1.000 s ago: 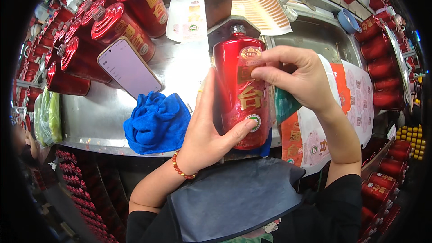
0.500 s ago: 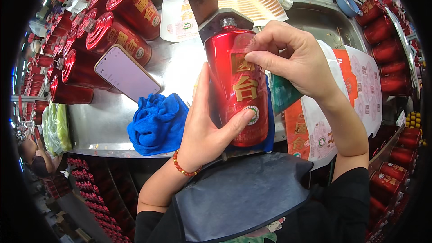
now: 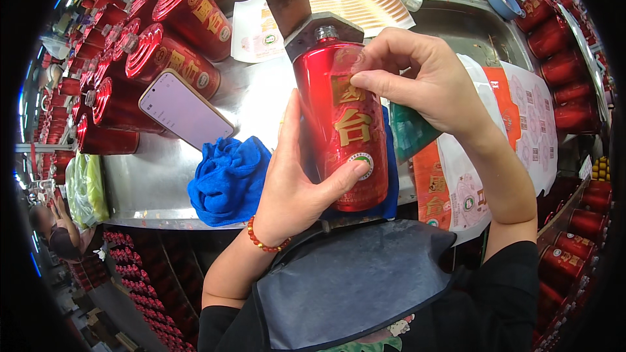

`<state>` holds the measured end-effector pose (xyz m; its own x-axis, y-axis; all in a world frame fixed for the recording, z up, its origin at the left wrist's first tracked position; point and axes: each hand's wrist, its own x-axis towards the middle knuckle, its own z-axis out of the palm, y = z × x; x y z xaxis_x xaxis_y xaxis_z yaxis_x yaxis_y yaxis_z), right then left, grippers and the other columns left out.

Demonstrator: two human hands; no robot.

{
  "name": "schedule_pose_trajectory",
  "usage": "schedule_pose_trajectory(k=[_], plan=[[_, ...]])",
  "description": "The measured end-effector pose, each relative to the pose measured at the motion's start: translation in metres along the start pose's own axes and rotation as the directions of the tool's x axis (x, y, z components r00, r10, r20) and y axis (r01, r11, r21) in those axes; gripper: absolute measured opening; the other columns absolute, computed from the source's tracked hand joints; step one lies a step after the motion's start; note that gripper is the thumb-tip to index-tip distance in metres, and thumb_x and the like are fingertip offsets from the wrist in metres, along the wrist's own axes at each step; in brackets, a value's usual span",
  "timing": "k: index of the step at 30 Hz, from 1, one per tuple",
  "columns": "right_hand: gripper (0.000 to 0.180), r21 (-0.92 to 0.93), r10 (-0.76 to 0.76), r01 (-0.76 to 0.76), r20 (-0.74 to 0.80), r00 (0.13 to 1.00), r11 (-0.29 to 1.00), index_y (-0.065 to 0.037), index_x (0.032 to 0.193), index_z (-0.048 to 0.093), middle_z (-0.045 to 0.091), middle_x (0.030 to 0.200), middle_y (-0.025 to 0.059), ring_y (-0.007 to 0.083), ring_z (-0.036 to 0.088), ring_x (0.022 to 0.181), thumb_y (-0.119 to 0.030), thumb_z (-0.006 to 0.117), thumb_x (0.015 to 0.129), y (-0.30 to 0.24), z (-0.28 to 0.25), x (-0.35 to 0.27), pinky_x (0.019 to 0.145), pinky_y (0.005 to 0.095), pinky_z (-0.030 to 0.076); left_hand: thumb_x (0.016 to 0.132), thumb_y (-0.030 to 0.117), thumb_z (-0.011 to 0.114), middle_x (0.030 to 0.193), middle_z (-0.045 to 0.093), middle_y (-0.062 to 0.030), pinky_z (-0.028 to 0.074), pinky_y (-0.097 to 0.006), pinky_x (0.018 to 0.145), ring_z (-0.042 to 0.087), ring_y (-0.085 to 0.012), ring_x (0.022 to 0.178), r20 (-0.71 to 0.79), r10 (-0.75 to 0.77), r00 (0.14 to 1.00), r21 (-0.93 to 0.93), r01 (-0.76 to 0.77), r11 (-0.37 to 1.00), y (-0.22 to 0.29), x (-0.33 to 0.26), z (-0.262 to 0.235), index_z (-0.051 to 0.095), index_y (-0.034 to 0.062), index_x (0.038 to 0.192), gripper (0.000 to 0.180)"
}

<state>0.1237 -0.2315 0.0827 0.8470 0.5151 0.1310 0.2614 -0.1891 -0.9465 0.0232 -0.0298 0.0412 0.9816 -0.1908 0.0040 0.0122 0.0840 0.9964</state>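
Left hand [image 3: 297,189] grip clasps red bottle [image 3: 342,124] at frame centre; right hand [image 3: 424,81] fingertips pinch its gold label (blue cloth [image 3: 228,179] lower left, on table [image 3: 150,182]).

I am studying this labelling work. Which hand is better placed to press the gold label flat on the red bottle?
Probably the right hand: its fingertips already touch the gold label; the left hand grips the red bottle.

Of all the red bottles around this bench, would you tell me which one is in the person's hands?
The upright red bottle at the centre: left hand grips its lower body, right hand presses its gold label. The other red bottles lie stacked, untouched, at the upper left.
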Motion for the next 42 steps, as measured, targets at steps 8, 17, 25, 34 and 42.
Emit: schedule_pose_trajectory(k=[8, 17, 25, 34, 42], plan=[[0.012, 0.1, 0.023, -0.026, 0.026, 0.999, 0.995, -0.001, 0.096, 0.068, 0.066, 0.087, -0.0015, 0.0036, 0.06, 0.08, -0.009, 0.074, 0.091, 0.003, 0.0, 0.004, 0.074, 0.0199, 0.049, 0.093, 0.009, 0.072, 0.149, 0.043, -0.0224, 0.042, -0.038, 0.11, 0.049, -0.0262, 0.134, -0.106, -0.029, 0.994, -0.162, 0.011, 0.987, 0.008, 0.005, 0.003, 0.006, -0.0055, 0.159, 0.093], [0.01, 0.072, 0.011, -0.008, -0.045, 0.999, 0.997, -0.002, 0.095, 0.068, 0.065, 0.082, -0.0021, 0.0024, 0.058, 0.074, -0.009, 0.074, 0.091, 0.002, 0.007, 0.009, 0.067, 0.019, 0.047, 0.098, 0.008, 0.066, 0.145, 0.045, -0.0215, 0.054, -0.035, 0.099, 0.058, -0.0262, 0.126, -0.214, -0.002, 0.977, -0.189, -0.039, 0.981, 0.013, 0.033, 0.005, 0.024, -0.0005, 0.153, 0.07], [0.01, 0.024, -0.02, 0.021, -0.06, 0.998, 0.999, -0.003, 0.095, 0.067, 0.065, 0.082, -0.0023, 0.0012, 0.057, 0.073, -0.01, 0.074, 0.092, 0.005, 0.008, 0.009, 0.065, 0.0184, 0.046, 0.1, 0.01, 0.064, 0.143, 0.045, -0.0204, 0.055, -0.034, 0.098, 0.059, -0.0235, 0.123, -0.201, -0.001, 0.98, -0.221, -0.044, 0.974, 0.012, 0.034, 0.005, 0.025, 0.0004, 0.153, 0.066], [0.015, 0.125, 0.017, 0.001, -0.143, 0.99, 0.992, -0.003, 0.104, 0.065, 0.063, 0.082, -0.0031, 0.0014, 0.057, 0.075, -0.013, 0.071, 0.095, 0.01, 0.013, 0.007, 0.067, 0.0169, 0.045, 0.1, 0.012, 0.063, 0.139, 0.051, -0.0203, 0.054, -0.031, 0.094, 0.059, -0.0196, 0.119, -0.211, 0.014, 0.977, -0.167, -0.05, 0.985, 0.01, 0.041, 0.003, 0.03, -0.003, 0.15, 0.062], [0.053, 0.455, 0.319, -0.288, 0.009, 0.948, 0.843, 0.0, 0.134, 0.056, 0.068, 0.095, 0.001, 0.0052, 0.058, 0.086, -0.033, 0.073, 0.096, 0.028, 0.007, -0.044, 0.078, 0.0194, 0.047, 0.106, 0.018, 0.054, 0.144, 0.051, -0.0151, 0.042, -0.034, 0.11, 0.053, -0.0193, 0.128, -0.155, -0.055, 0.986, -0.267, 0.012, 0.964, 0.005, 0.023, -0.004, 0.029, -0.0034, 0.153, 0.057]])
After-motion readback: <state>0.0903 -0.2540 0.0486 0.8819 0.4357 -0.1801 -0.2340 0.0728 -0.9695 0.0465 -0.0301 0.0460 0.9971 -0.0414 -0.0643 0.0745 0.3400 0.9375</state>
